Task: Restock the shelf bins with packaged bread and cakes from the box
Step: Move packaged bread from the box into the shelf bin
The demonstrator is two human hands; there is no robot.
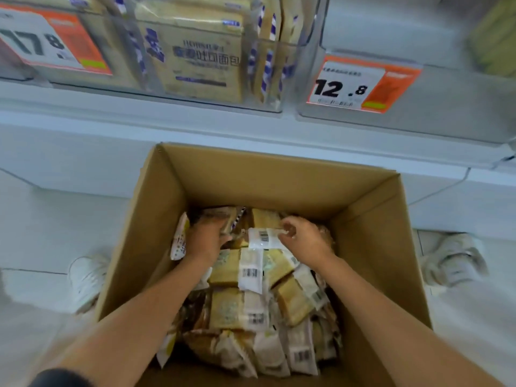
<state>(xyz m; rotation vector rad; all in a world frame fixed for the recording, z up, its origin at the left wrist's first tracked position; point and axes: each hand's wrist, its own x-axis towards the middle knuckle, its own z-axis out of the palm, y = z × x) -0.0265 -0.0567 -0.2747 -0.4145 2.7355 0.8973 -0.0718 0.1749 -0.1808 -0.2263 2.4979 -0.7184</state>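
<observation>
An open cardboard box (279, 177) stands on the floor below the shelf, holding several wrapped cakes and breads (251, 303). Both my hands reach deep into its far end. My left hand (205, 241) lies fingers-down among the packets; whether it grips one is hidden. My right hand (304, 237) pinches a small white packet with a barcode (264, 238) at its right end. Above, a clear shelf bin (195, 57) holds upright packaged toast loaves. The clear bin to its right (432, 113) shows no packets in view and carries a 12.8 price tag (363, 85).
A white shelf ledge (167, 121) runs across just beyond the box. Another price tag (53, 43) hangs at the upper left. My two white shoes (86, 280) (455, 261) flank the box on the pale tiled floor. A yellow-green pack (497, 32) sits at the top right.
</observation>
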